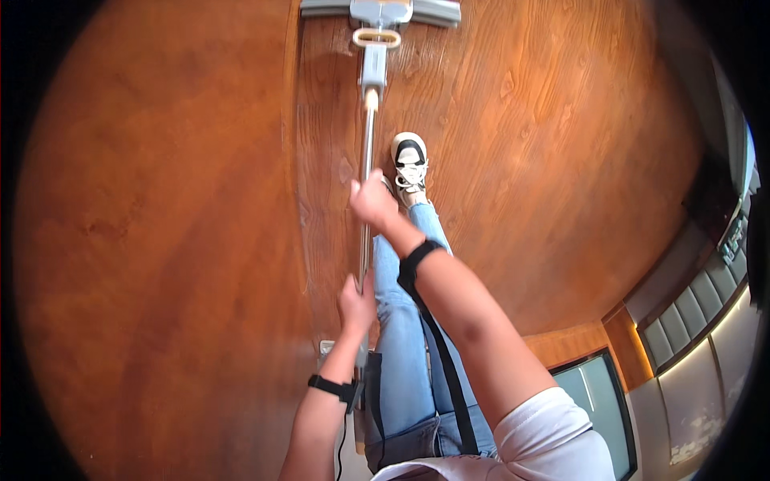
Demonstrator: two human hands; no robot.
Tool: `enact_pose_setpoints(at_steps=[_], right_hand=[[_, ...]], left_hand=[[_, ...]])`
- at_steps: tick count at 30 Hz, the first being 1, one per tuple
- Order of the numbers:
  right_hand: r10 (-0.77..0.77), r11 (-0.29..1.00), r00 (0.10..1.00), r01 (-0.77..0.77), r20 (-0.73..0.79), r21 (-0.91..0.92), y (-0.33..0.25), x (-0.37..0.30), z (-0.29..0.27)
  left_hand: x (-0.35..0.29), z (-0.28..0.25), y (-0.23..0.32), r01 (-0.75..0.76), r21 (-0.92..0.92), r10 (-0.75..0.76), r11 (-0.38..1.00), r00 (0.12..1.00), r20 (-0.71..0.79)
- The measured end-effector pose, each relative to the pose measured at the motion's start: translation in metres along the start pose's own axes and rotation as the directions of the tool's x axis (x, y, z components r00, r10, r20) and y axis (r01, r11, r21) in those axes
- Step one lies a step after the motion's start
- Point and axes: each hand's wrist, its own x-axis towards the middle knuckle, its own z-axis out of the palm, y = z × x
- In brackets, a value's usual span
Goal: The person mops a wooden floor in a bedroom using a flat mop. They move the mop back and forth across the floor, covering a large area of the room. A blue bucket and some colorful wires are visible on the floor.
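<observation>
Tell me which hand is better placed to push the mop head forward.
Probably the right hand: it grips the pole farther down, nearer the mop head, with that arm extended. The left hand holds the pole's upper end, close to the body, and looks better suited to steadying.

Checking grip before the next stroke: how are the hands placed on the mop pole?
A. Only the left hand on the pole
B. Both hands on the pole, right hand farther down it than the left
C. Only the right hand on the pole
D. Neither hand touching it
B: the right hand grips the mop pole nearer the mop head, the left hand closer to the body.
</observation>
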Motion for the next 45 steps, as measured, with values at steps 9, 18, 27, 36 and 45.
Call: enact_pose_setpoints(at_steps=[9, 18, 27, 36, 45], right_hand=[[0.000, 0.993, 0.978, 0.024, 0.208, -0.111, 0.071, -0.024, 0.076], [0.184, 0.974, 0.919, -0.217, 0.349, 0.058, 0.096, -0.128, 0.123], [0.083, 0.981, 0.989, -0.103, 0.123, 0.167, -0.003, 0.024, -0.009], [0.068, 0.997, 0.965, -0.074, 0.252, 0.015, 0.048, -0.031, 0.071], [0.241, 0.962, 0.794, -0.120, 0.557, -0.245, 0.145, -0.169, 0.193]], left_hand=[[-0.058, -0.014, -0.066, 0.129, 0.119, -0.143, 0.984, 0.982, 0.125], [-0.140, -0.044, -0.134, 0.136, 0.308, -0.173, 0.941, 0.980, 0.096], [0.027, -0.012, 0.003, -0.074, 0.049, 0.068, 0.996, 0.992, 0.104], [-0.042, -0.021, -0.089, 0.024, 0.052, -0.031, 0.998, 0.991, 0.131], [-0.207, -0.061, -0.194, 0.242, 0.254, -0.289, 0.936, 0.943, 0.164]])
